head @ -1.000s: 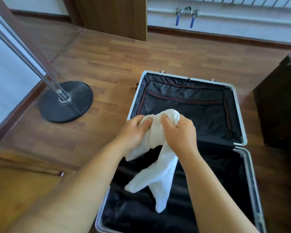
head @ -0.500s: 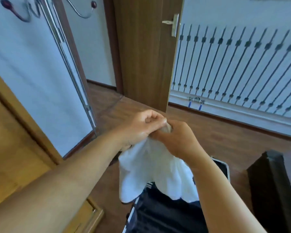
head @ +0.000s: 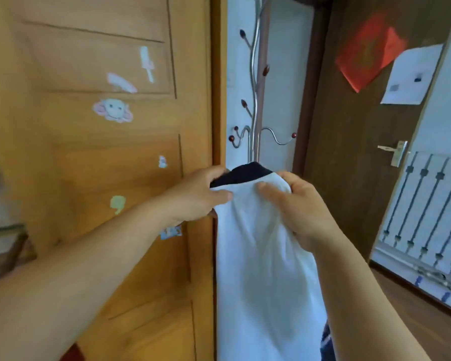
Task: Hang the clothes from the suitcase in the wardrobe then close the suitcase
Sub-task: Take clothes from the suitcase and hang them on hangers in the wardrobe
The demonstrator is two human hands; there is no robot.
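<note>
Left hand (head: pixel 195 195) and right hand (head: pixel 301 204) grip white garment (head: pixel 261 251) at its dark collar; wardrobe door (head: pixel 102 142) at nine o'clock; a hanger is needed next.

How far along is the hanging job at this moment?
Done: one white garment is out of the suitcase, which is not in view. In hand: the left hand and right hand pinch its dark-trimmed top edge, held up beside the wooden wardrobe door. Left: no hanger is visible, the garment is unhung, and closing the suitcase is pending.

Head view looks forward, close on raised hands before a wardrobe door (head: pixel 102 178).
</note>
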